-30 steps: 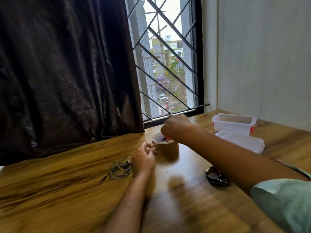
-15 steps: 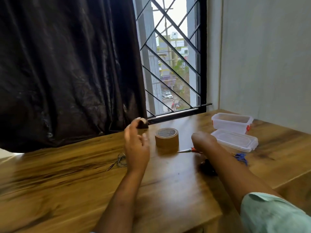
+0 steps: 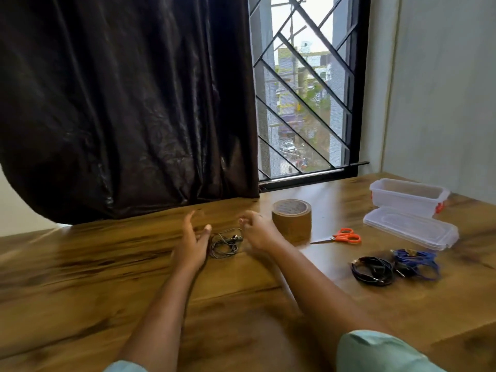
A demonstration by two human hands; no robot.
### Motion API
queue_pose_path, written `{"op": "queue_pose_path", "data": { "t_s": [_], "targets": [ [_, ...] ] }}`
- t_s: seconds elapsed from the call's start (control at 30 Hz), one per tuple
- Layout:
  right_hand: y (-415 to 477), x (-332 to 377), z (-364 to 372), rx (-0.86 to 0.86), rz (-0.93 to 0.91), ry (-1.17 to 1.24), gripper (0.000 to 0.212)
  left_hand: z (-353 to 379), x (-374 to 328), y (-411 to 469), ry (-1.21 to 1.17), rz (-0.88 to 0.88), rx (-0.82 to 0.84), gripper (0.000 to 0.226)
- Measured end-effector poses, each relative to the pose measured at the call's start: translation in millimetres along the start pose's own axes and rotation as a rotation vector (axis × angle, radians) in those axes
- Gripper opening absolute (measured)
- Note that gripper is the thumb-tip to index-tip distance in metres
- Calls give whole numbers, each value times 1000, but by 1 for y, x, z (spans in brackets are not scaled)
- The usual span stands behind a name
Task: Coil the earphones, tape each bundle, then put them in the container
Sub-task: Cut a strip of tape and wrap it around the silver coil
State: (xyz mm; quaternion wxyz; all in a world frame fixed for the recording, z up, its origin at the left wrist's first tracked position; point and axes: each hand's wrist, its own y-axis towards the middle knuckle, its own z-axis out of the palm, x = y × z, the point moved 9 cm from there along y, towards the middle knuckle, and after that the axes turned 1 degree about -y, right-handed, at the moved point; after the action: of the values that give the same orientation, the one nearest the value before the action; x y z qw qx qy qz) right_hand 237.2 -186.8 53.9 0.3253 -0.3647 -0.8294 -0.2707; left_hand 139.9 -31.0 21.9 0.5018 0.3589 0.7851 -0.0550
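Wooden table is under my two arms, and on it, between my hands, lies a small loose coil of grey earphones. My left hand is released, with the fingers straight and spread and the thumb pointing to the coil. It is just beside the wire, but I cannot tell if it touches it. My right hand is on the other side of the coil, a little above the table, with the fingers loosely bent. It grasps nothing that I can see. Just to the right of this hand a brown roll of tape stands flat on the table, and near it lie scissors with orange handles, the blades pointing to the roll. At the far right, near the wall, stands the clear plastic container with orange clips, and it is open at the top. Its clear lid lies flat on the table just in front of it. All the earphones are outside the container: the grey ones between my hands, and a black coil and a blue coil side by side on the table, on the near side of the lid. A dark curtain hangs behind the table, beside a window with bars.
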Motion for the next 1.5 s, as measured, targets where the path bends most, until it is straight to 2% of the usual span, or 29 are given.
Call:
{"op": "queue_pose_path", "data": {
  "t_s": [0.17, 0.27, 0.43, 0.53, 0.67, 0.87, 1.0, 1.13, 1.27, 1.37, 1.5],
  "targets": [
    [2, -4, 17, 89, -14, 169, 25, 4, 0, 3, 6, -25, -1, 57],
    [3, 2, 13, 81, -119, 109, 24, 3, -1, 5, -20, -46, 2, 63],
    [-3, 13, 16, 97, -271, -40, 28, 4, 2, 6, 59, -86, 89, 86],
    [-2, 10, 21, 121, -282, -101, 13, 2, 1, 6, 87, -80, 90, 91],
    [-1, 6, 20, 87, -248, -51, 6, 1, -8, 2, 141, -43, 77, 85],
    [5, -1, 20, 31, -195, 88, 36, 4, -26, -5, 133, 132, 78, 71],
    [5, -3, 26, 53, -150, 108, 51, 7, -31, -7, 19, 212, 85, 66],
    [7, -1, 32, 84, -174, -3, 50, 11, -36, -8, -124, 218, 118, 64],
    [10, 1, 33, 66, -197, -29, 32, 17, -31, -7, -456, 53, 160, 60],
    [10, 6, 33, 0, -248, -119, 32, 26, -28, -8, -805, -105, 210, 56],
    [9, 10, 21, -150, -280, -126, 35, 34, -30, -10, -932, -145, 230, 46]
  ]
}}
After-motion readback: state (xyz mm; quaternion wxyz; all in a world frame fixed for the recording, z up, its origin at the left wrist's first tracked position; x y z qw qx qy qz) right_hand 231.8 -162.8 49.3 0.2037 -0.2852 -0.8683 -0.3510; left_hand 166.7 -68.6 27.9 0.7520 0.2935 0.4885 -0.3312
